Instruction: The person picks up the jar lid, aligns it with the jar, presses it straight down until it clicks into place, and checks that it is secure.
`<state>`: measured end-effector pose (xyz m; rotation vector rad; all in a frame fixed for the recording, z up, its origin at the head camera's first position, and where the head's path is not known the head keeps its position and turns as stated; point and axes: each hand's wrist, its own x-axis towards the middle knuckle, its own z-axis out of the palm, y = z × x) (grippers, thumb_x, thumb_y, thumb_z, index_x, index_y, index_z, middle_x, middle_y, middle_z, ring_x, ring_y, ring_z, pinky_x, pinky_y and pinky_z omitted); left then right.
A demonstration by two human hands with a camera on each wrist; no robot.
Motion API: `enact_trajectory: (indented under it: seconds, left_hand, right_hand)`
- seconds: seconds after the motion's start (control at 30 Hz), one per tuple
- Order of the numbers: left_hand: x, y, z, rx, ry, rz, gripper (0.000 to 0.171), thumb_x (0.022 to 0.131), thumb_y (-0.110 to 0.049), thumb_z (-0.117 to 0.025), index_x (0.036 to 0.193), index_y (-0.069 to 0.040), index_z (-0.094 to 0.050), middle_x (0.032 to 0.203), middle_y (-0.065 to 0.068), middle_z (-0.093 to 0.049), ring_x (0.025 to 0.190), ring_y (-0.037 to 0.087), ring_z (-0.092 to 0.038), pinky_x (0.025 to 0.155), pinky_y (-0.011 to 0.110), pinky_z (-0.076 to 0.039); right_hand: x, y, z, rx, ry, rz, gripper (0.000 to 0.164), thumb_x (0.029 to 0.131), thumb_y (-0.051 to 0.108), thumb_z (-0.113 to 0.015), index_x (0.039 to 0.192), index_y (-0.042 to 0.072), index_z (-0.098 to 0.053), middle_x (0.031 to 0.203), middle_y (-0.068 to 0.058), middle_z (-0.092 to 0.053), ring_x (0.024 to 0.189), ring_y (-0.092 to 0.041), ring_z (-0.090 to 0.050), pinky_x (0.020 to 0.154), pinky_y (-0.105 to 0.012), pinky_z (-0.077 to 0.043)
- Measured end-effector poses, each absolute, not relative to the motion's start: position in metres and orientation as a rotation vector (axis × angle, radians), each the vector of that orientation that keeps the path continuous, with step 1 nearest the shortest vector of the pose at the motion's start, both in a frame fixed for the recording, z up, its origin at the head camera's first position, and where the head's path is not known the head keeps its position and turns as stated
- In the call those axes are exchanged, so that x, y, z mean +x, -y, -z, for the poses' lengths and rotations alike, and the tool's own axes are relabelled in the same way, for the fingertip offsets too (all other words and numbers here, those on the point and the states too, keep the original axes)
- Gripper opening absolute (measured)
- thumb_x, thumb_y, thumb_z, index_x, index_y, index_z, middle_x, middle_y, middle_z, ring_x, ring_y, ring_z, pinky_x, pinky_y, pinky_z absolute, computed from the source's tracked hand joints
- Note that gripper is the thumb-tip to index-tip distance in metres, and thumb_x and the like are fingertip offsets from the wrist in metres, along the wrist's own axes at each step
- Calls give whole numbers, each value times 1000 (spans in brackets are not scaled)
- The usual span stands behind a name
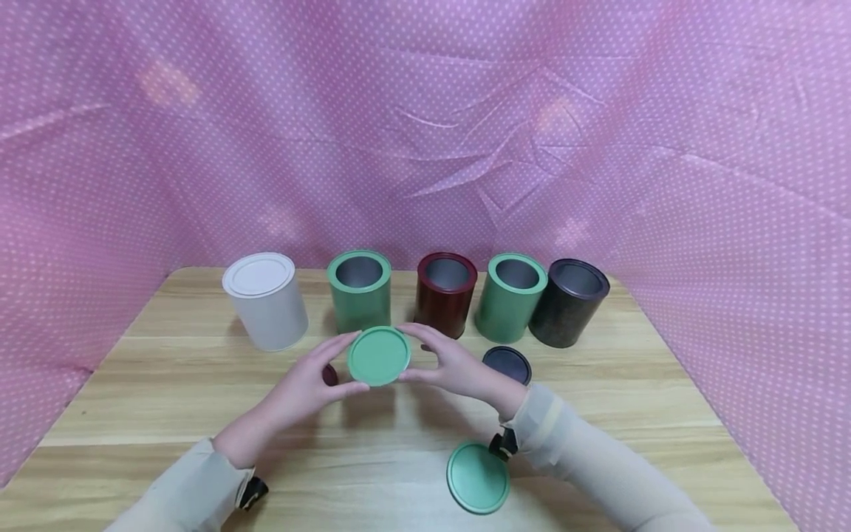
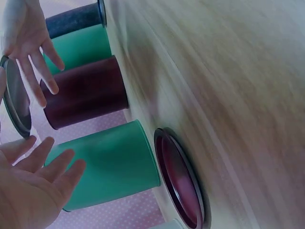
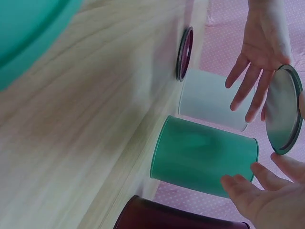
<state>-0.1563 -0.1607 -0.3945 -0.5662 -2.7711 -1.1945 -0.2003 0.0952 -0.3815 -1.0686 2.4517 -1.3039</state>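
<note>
Above the table, both hands hold a round green lid (image 1: 379, 356) between them, its ringed top tilted toward the head camera. My left hand (image 1: 307, 378) grips its left edge with thumb and forefinger. On the opposite edge, the thumb and forefinger of my right hand (image 1: 450, 363) do the same. The lid's grey metal underside (image 3: 281, 112) shows in the right wrist view, where the other fingers spread away from it. Just behind the lid stands an uncovered green can (image 1: 362, 310). A dark red lid (image 2: 178, 176) lies on the table, mostly hidden by my left hand in the head view.
Along the back stand a lidded white can (image 1: 272, 321), an open dark red can (image 1: 444, 304), another open green can (image 1: 507, 307) and an open black can (image 1: 565, 318). A black lid (image 1: 507, 364) and a second green lid (image 1: 477, 479) lie near my right arm. Pink dotted cloth (image 1: 425, 133) surrounds the table.
</note>
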Motion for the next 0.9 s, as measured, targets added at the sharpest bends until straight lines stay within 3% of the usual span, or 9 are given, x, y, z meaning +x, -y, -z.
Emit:
enact_trajectory:
  seconds: [0.27,0.5,0.67,0.9]
  left_hand:
    - [-157,159,388,-482,2749,1243,81,78,-36,-80,146,-13,-42,150,15,-41,138,39,-38,106,64,-35]
    - [-169,159,376,-509,2674,1235,79,79,-26,-81,145,-9,-43,150,19,-40,138,41,-37,108,62,-34]
    - [-178,163,368,-511,2667,1212,81,79,-29,-80,147,-11,-41,153,17,-36,140,40,-33,110,62,-31]
    - [-184,170,362,-476,2648,1247,82,82,-29,-77,150,-9,-35,154,20,-32,142,43,-29,110,65,-29]
  right_hand:
    - [-205,-86,382,-1120,-2465,1381,77,81,13,-78,146,4,-38,147,-14,-44,136,-29,-41,107,-50,-43]
    - [-212,-76,379,-1126,-2499,1466,78,80,10,-79,146,2,-37,143,-16,-46,133,-29,-45,109,-46,-42]
    - [-218,-71,369,-1070,-2513,1469,78,82,12,-78,147,5,-36,144,-15,-45,133,-28,-45,108,-51,-41]
    - [-228,-63,359,-1033,-2554,1404,78,85,20,-76,150,11,-33,149,-12,-40,137,-27,-40,110,-46,-40]
